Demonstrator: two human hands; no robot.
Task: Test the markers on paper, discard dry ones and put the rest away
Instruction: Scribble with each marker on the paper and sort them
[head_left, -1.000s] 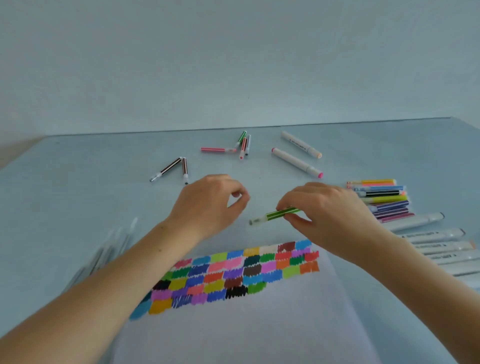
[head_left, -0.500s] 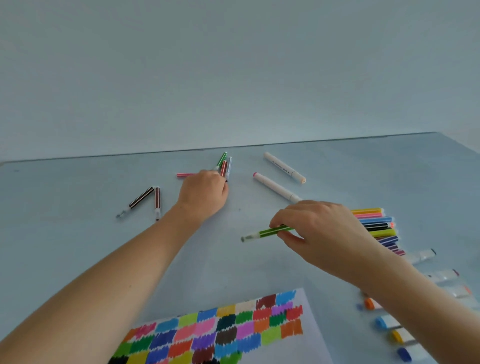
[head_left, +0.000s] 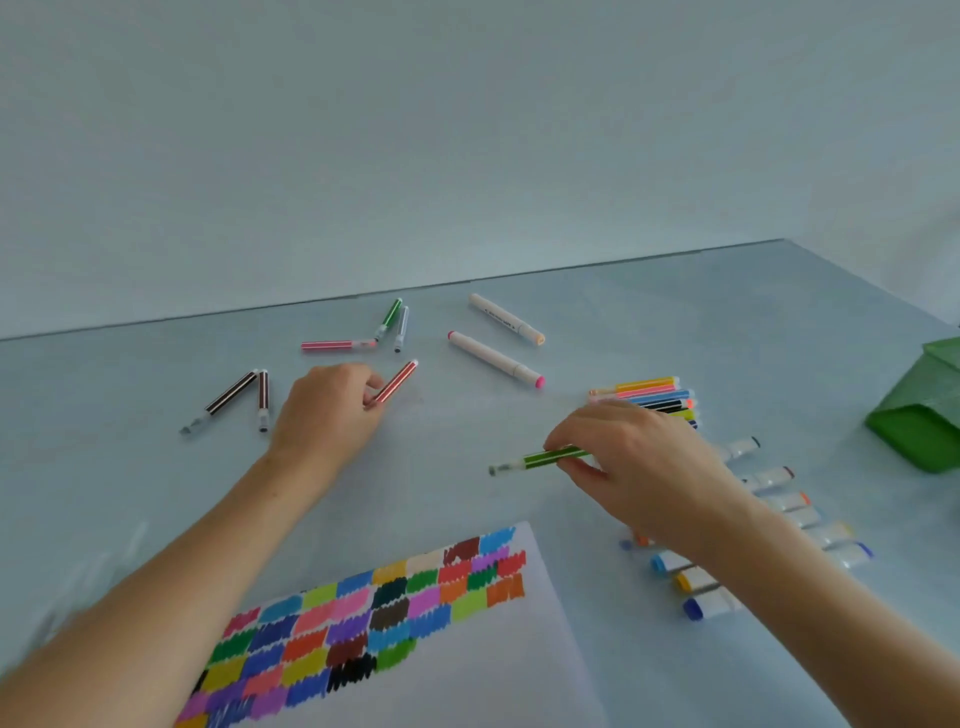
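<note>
My left hand (head_left: 327, 410) pinches a thin red striped marker (head_left: 397, 381) just above the table, its free end pointing up-right. To the right, my right hand (head_left: 639, 457) grips a thin light-green striped marker (head_left: 540, 460) with its clear tip pointing left. The white paper (head_left: 467, 670) with many coloured test scribbles lies in front of me. Loose thin markers lie at the back: pink (head_left: 337, 345), green (head_left: 388, 318), grey-blue (head_left: 401, 328) and two brown ones (head_left: 228, 397).
Two thick white markers (head_left: 496, 358) lie at the back centre. A row of thin coloured markers (head_left: 644, 396) and a row of thick white markers (head_left: 769, 519) sit on the right. A green bag (head_left: 919, 415) stands at the right edge. The wall bounds the table behind.
My left hand reached to the marker cluster at the back, picked up the red striped marker and drew it back. My right hand has kept hold of the green marker.
</note>
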